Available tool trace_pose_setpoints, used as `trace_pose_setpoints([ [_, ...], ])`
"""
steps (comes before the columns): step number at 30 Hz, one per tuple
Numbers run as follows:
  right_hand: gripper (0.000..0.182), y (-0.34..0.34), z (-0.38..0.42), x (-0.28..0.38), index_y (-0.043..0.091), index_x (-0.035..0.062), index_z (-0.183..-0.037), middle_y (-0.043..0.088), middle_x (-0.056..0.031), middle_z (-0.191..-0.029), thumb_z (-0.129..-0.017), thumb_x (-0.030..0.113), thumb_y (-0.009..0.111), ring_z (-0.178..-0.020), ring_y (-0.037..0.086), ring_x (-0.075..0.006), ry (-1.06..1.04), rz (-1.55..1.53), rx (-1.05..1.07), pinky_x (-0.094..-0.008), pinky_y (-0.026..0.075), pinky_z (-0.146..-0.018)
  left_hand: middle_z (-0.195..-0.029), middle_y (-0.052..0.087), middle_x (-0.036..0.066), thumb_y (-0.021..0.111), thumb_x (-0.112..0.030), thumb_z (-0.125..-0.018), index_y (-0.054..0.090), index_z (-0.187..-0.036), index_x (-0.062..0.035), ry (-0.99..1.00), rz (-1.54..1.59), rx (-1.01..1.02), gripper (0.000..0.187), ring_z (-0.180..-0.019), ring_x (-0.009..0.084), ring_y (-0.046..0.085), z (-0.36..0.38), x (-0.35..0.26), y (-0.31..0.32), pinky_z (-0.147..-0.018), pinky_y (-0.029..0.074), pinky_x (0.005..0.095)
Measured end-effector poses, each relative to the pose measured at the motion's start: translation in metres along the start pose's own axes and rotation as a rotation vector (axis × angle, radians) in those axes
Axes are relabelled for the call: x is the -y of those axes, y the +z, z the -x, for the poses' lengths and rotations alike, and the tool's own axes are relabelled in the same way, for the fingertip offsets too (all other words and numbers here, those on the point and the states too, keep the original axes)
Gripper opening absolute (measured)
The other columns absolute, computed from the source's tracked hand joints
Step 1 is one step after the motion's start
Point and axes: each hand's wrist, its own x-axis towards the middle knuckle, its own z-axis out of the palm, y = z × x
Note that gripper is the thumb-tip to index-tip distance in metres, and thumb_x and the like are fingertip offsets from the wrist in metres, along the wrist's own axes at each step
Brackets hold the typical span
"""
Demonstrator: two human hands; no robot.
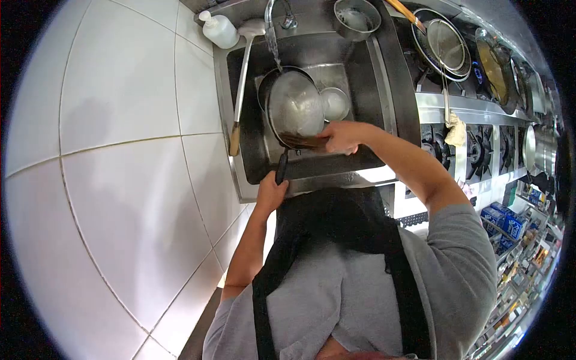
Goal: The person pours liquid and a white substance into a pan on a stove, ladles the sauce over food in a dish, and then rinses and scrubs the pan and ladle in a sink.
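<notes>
Your left hand (271, 193) grips the pan (294, 109) handle; your right hand (341, 137), at three o'clock, seemingly clutches a scrubber against its rim.

light: bright, even | glare: white wall tiles (120, 108) | edges: heavy fisheye, black vignette | focus: slightly soft

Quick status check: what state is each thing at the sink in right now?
Tap: running, water streaming down.
Pan: tilted over the sink under the stream.
Left hand: gripping the pan handle.
Right hand: pressed against the pan's rim with a brush.
Small bowl: lying in the sink.
Ladle: resting across the sink edge.
</notes>
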Motion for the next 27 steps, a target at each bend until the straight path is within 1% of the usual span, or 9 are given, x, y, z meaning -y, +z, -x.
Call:
trace_pose_setpoints([
  [1,0.071,0.005,-0.016,-0.014,0.055,0.019,-0.16,0.075,-0.0258,-0.113,-0.09,0.022,0.07,-0.105,0.076,-0.0367,0.003,-0.001,0.003,-0.0489,0.062,-0.09,-0.095,0.07,0.027,0.073,-0.021,-0.094,0.062,-0.106,0.0068,-0.003,0.002,0.003,0.032,-0.085,0.0423,0.072,0.005,-0.003,-0.001,-0.08,0.055,0.0494],
  [4,0.078,0.006,-0.058,-0.027,0.043,0.02,-0.167,0.072,-0.028,-0.126,-0.093,0.027,0.068,-0.116,0.073,-0.0407,0.043,0.398,-0.734,-0.0509,0.058,-0.099,-0.089,0.066,0.015,0.073,-0.018,-0.097,0.062,-0.109,0.0047,-0.28,0.302,0.225,0.028,-0.069,0.0221,0.066,0.009,-0.04,-0.012,-0.059,0.054,0.0401],
  [8,0.075,0.025,-0.064,-0.008,0.048,0.0217,-0.164,0.072,-0.0284,-0.125,-0.092,0.029,0.068,-0.119,0.069,-0.045,-0.393,0.258,-0.537,-0.0534,0.055,-0.104,-0.089,0.067,0.016,0.073,-0.017,-0.096,0.062,-0.113,0.0058,-0.132,0.331,0.207,0.031,-0.068,0.0229,0.067,-0.003,-0.013,0.01,-0.056,0.054,0.0395],
  [11,0.072,-0.012,0.03,0.012,0.052,0.023,-0.162,0.072,-0.0275,-0.125,-0.092,0.029,0.068,-0.118,0.07,-0.0443,-0.261,0.559,-0.153,-0.0535,0.055,-0.102,-0.09,0.069,0.016,0.073,-0.015,-0.096,0.062,-0.118,0.0064,-0.076,0.231,0.138,0.032,-0.068,0.0224,0.067,-0.005,0.002,-0.002,-0.056,0.054,0.0394],
  [14,0.072,-0.021,-0.004,-0.025,0.052,0.0244,-0.161,0.072,-0.0277,-0.124,-0.092,0.029,0.068,-0.113,0.072,-0.0426,-0.076,0.541,-0.402,-0.0535,0.056,-0.099,-0.095,0.072,0.02,0.073,-0.015,-0.095,0.062,-0.122,0.0078,-0.362,0.36,0.302,0.037,-0.072,0.0264,0.07,-0.001,-0.013,-0.017,-0.06,0.056,0.042],
  [16,0.066,-0.005,-0.039,-0.039,0.056,0.0234,-0.157,0.074,-0.0294,-0.118,-0.093,0.032,0.069,-0.111,0.073,-0.0449,-0.045,0.407,-0.794,-0.0563,0.058,-0.098,-0.095,0.072,0.02,0.074,-0.015,-0.095,0.063,-0.118,0.0069,-0.029,0.322,0.219,0.034,-0.068,0.0262,0.07,-0.006,-0.004,0.007,-0.057,0.054,0.0413],
  [19,0.073,0.013,-0.043,-0.021,0.053,0.0267,-0.16,0.074,-0.0295,-0.119,-0.09,0.026,0.07,-0.11,0.074,-0.0438,-0.403,0.246,-0.585,-0.0548,0.059,-0.098,-0.096,0.072,0.022,0.075,-0.016,-0.094,0.063,-0.118,0.0063,0.15,-0.051,0.034,0.035,-0.073,0.0297,0.071,-0.03,0.017,0.027,-0.064,0.056,0.043],
  [23,0.079,-0.029,0.022,-0.027,0.051,0.0339,-0.162,0.073,-0.0235,-0.13,-0.087,0.026,0.074,-0.117,0.072,-0.0438,-0.224,0.663,-0.28,-0.0501,0.058,-0.104,-0.096,0.072,0.024,0.075,-0.019,-0.094,0.063,-0.119,0.006,0.033,0.082,0.066,0.037,-0.083,0.0364,0.072,-0.026,0.007,-0.018,-0.078,0.056,0.0462],
  [27,0.077,-0.018,-0.006,-0.039,0.051,0.0301,-0.162,0.074,-0.0242,-0.129,-0.089,0.03,0.074,-0.115,0.073,-0.0417,-0.403,0.56,-0.485,-0.0506,0.058,-0.103,-0.093,0.071,0.026,0.075,-0.022,-0.093,0.064,-0.119,0.0066,-0.016,0.213,0.155,0.04,-0.088,0.0396,0.07,-0.034,0.009,0.001,-0.085,0.054,0.0486],
])
